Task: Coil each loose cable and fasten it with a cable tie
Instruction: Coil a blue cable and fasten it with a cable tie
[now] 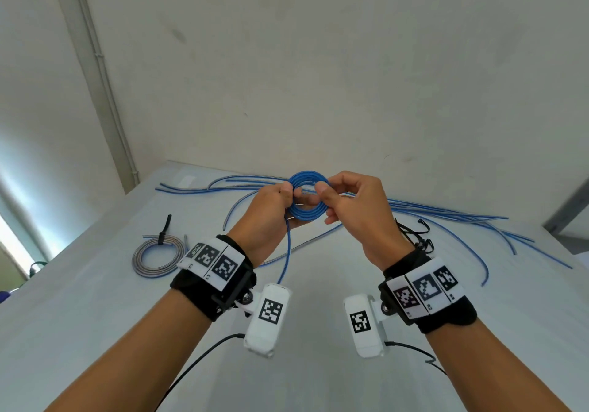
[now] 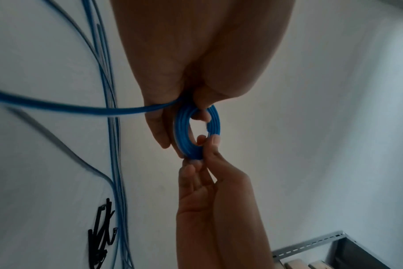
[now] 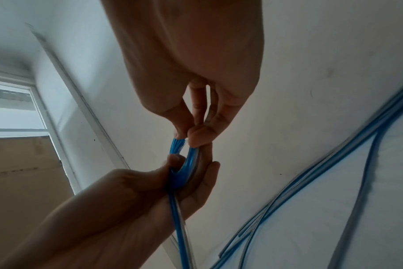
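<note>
Blue cable (image 1: 307,195), wound into a small flat ring of several turns, is held up in the air above the white table (image 1: 318,284) between both hands, and its loose tail (image 1: 287,252) drops from the lower left of the ring toward the left wrist. On the ring's left side the left hand (image 1: 267,217) grips the turns, thumb laid on the near face and fingers curled behind, as the right wrist view shows (image 3: 177,174). On the ring's right side the right hand (image 1: 357,207) pinches the turns between thumb and forefinger, with the other fingers loosely curled below; the left wrist view shows that pinch at the ring's lower edge (image 2: 193,151). Farther left on the table lies a grey cable (image 1: 158,257), already coiled and bound with a black tie (image 1: 164,228). Just beyond the right wrist a small heap of black cable ties (image 1: 417,236) rests on the table. Behind the hands, near the wall, a spread of loose blue cables (image 1: 446,212) runs across the table from left to right, with a grey strand (image 1: 236,207) among them.
</note>
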